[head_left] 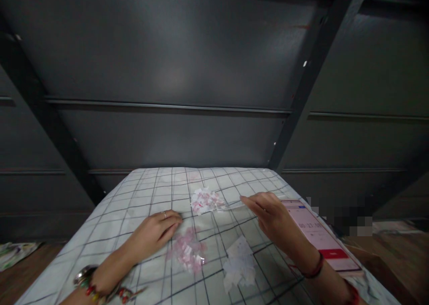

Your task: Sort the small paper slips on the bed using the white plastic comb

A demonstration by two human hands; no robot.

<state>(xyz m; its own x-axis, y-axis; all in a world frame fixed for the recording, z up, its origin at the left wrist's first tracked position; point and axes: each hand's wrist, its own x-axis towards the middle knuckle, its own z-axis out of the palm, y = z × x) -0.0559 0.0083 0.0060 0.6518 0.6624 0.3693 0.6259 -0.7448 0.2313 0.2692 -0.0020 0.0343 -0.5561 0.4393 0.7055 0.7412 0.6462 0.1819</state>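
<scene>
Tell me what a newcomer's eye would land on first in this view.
Probably the heaps of small scraps on the checked tablecloth: a white-and-pink heap farthest off, with a pink heap and a white heap nearer the camera. Next would likely come the lit phone at the cloth's right side, with a red bar on its screen.

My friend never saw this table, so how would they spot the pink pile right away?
Start with the white tablecloth with crossing dark lines. Find the left hand; the pink pile lies just right of it, slightly nearer the viewer. It is mostly pale pink, unlike the white-and-reddish pile beyond it and the whitish pile on its right.
</scene>
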